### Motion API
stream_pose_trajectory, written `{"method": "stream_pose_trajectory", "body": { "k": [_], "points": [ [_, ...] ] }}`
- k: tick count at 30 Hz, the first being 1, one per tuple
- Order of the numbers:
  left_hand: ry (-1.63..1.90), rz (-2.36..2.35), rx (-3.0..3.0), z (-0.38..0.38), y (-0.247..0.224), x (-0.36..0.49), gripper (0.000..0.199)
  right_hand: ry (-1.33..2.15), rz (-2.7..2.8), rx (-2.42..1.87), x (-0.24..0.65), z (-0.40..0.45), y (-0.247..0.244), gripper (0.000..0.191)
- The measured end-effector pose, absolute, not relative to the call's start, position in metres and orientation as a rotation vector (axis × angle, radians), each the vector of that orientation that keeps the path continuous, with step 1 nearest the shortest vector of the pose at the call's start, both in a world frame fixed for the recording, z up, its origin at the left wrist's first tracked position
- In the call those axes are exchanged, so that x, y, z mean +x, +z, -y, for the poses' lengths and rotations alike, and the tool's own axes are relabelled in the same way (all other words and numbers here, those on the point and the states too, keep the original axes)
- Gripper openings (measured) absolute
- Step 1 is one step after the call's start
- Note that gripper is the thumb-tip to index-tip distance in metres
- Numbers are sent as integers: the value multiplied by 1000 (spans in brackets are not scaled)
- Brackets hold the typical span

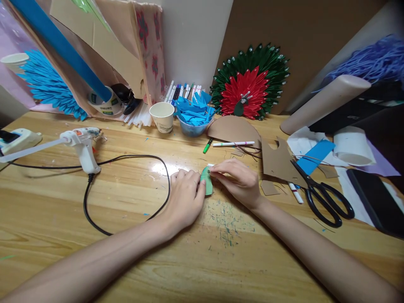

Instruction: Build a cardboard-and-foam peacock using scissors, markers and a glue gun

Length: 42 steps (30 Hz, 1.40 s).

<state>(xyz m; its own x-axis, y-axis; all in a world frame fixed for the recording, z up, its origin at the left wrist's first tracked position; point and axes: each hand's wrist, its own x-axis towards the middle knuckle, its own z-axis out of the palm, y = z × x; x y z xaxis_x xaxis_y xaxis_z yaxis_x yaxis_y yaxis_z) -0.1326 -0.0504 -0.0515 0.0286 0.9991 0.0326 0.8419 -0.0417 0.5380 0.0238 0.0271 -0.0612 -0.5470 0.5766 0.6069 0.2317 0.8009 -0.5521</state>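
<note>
Your left hand (186, 198) holds the green piece (207, 183) with the thumb at its left edge, the piece lying between both hands, its upper right meeting the bunched fingertips of your right hand (240, 180), whose grip I cannot tell.

The pale wooden surface (126, 261) bore dark green flecks (229, 227) near its middle. On it stood a white glue gun (85, 155) with a looping black cable (85, 206), a paper cup (162, 120) and a bowl (191, 130); a white marker (233, 144), a green cap (207, 146) and black scissors' handles (349, 212) lay there too.
</note>
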Motion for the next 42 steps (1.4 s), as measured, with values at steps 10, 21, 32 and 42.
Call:
{"method": "stream_pose_trajectory", "body": {
  "k": [10,21,32,42],
  "points": [
    [583,-1863,1938,50,-52,-133,28,459,2194,-572,23,-27,-60,18],
    [625,-1850,1905,49,-51,-133,27,387,2124,-557,25,-27,-58,22],
    [657,-1852,1877,49,-51,-134,28,348,2174,-499,25,-25,-58,20],
    [656,-1855,1880,49,-52,-134,28,369,2174,-515,25,-26,-61,22]
  ]
}}
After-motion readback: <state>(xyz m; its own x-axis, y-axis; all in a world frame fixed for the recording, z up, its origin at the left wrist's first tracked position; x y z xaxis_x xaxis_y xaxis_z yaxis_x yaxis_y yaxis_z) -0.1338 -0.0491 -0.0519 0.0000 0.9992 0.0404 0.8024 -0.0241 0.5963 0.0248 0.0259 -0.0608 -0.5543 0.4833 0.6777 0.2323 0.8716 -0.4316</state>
